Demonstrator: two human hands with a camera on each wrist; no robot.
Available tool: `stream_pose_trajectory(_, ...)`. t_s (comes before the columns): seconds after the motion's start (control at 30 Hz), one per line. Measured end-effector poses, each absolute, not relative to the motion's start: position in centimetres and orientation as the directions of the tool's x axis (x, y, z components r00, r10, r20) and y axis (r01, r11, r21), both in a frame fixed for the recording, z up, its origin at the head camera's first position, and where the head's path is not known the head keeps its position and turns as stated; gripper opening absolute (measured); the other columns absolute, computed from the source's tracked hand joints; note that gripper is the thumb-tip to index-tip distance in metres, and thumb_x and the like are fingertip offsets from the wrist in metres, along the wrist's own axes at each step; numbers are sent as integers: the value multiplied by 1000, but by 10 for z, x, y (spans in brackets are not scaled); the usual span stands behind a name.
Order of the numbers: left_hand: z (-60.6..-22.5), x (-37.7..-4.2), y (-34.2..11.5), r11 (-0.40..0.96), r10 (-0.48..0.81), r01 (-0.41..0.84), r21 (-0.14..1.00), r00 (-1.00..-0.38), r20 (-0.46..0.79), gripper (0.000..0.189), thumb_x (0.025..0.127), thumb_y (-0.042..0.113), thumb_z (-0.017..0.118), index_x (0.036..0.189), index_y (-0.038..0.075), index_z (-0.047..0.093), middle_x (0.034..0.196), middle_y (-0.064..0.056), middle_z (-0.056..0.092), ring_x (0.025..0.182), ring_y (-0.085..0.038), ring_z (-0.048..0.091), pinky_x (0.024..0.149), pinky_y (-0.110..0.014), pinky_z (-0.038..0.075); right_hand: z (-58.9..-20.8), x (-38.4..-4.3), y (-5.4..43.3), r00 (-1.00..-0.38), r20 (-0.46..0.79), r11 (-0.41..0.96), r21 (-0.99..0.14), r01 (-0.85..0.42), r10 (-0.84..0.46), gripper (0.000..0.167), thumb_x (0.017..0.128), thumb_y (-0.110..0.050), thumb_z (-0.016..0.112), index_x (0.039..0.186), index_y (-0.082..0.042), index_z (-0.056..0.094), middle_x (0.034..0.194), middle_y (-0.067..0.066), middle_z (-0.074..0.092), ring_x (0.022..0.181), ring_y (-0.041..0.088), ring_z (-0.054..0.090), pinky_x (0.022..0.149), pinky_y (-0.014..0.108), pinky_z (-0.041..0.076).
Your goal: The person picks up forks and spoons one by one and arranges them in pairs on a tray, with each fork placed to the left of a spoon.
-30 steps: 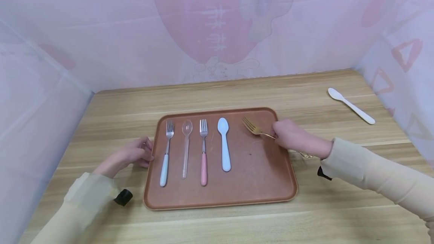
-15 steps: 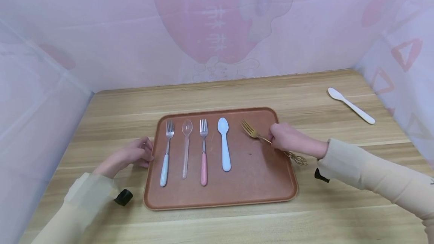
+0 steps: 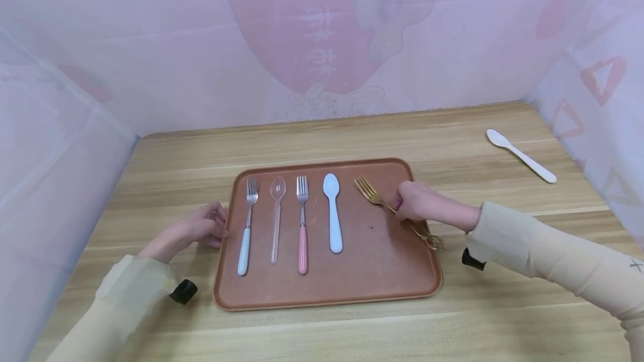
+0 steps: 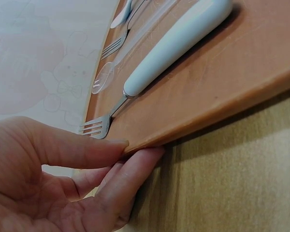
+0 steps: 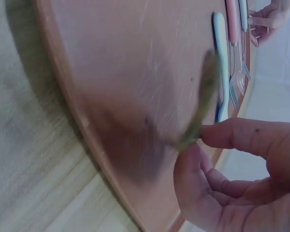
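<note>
A brown tray (image 3: pixel 374 278) lies on the table. My left hand (image 3: pixel 201 227) pinches its left rim, the thumb (image 4: pixel 87 147) above and fingers below. My right hand (image 3: pixel 427 204) pinches a gold fork (image 3: pixel 372 194) by its handle over the tray's right part. The fork is slanted, tines toward the back left, its ornate handle end (image 3: pixel 429 239) toward the right rim. To its left lie a light blue spoon (image 3: pixel 333 217), a pink-handled fork (image 3: pixel 302 239), a clear plastic spoon (image 3: pixel 275 222) and a blue-handled fork (image 3: pixel 244 244). In the right wrist view, the gold handle (image 5: pixel 203 96) is blurred.
A white spoon (image 3: pixel 521 156) lies on the wooden table (image 3: pixel 322 337) at the back right, off the tray. Pale printed cloth (image 3: pixel 176 49) walls the table at the back and both sides.
My right hand has moved left with the gold fork, bringing its handle end inward and slanting it more toward the front. My left hand and the tray have not visibly moved.
</note>
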State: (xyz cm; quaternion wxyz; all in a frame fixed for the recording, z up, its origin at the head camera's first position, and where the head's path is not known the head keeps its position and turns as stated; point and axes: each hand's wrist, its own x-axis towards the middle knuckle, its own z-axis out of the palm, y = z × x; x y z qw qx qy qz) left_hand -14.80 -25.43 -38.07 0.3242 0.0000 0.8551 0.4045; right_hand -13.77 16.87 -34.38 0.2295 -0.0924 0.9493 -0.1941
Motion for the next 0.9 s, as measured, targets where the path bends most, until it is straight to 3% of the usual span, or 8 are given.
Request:
stream_pose_trajectory(0.2,-380,-149,-254,677,261,-263,687,-788,-558,33,76,-2,57,103,-7,38,101,-24,50,74,-21,60,67,-33,57,-347,-137,163,-852,-477,836,-540,93,-214,18,68,-1,62,85,2,62,73,7,62,49,10,56,48,21,52)
stream_pose_trajectory(0.47,-381,-149,-254,672,257,-271,689,-788,-560,33,76,-3,57,103,-7,38,101,-24,50,74,-21,60,67,-33,57,-352,-133,152,-834,-523,659,-692,294,-177,22,69,3,64,88,7,55,82,11,57,50,7,55,53,23,55)
stream_pose_trajectory(0.7,-382,-148,-255,662,255,-278,697,-790,-557,32,76,-3,57,102,-7,39,100,-23,50,74,-21,60,67,-34,57,-358,-131,142,-807,-572,513,-742,432,-147,26,71,7,65,92,7,50,85,8,50,51,8,55,57,24,56)
stream_pose_trajectory(0.9,-384,-148,-255,657,259,-272,703,-795,-549,32,75,-3,56,101,-6,38,99,-22,51,74,-21,61,66,-34,57,-363,-129,134,-805,-579,476,-748,462,-130,27,73,6,66,95,8,51,85,8,52,49,8,57,56,24,56)
